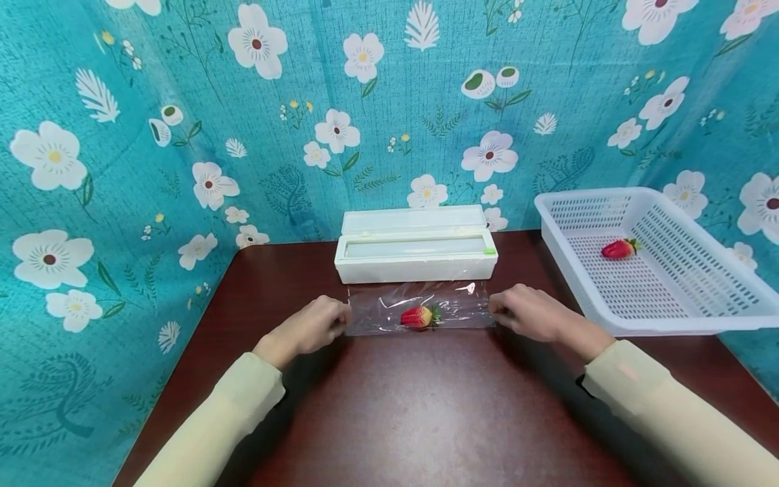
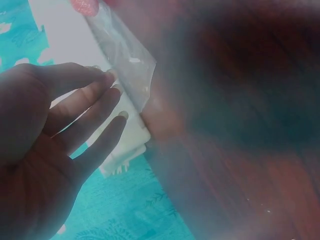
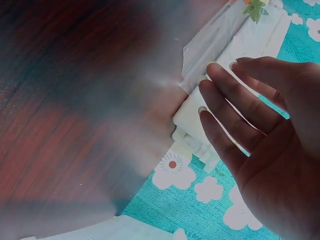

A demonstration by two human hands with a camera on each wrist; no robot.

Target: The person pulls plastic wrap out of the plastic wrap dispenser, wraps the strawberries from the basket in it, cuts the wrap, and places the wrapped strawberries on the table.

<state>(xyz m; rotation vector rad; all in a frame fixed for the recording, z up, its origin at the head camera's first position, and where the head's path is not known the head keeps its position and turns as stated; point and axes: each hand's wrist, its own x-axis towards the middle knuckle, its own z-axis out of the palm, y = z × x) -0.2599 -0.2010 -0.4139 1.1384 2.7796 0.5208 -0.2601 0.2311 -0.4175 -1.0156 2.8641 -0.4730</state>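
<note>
1. Left hand (image 1: 319, 323): fingers narrow, pinching the left end of the clear film (image 1: 377, 312) on the counter (image 1: 420, 412).
2. Strawberry (image 1: 416, 317): on the film, nearer its front edge, to the right of the left fingers and touching neither hand. Long axis roughly left-right, along the sheet; red tip left, leaves right. About midway; neither hand clearly nearer.
3. White box (image 1: 416, 269): just behind the film, long side parallel.
4. Right hand (image 1: 529, 312): fingers narrow, pinching the film's right end; strawberry to their left.
5. Basket (image 1: 688, 325): far right, second strawberry (image 1: 618, 249) inside.
</note>
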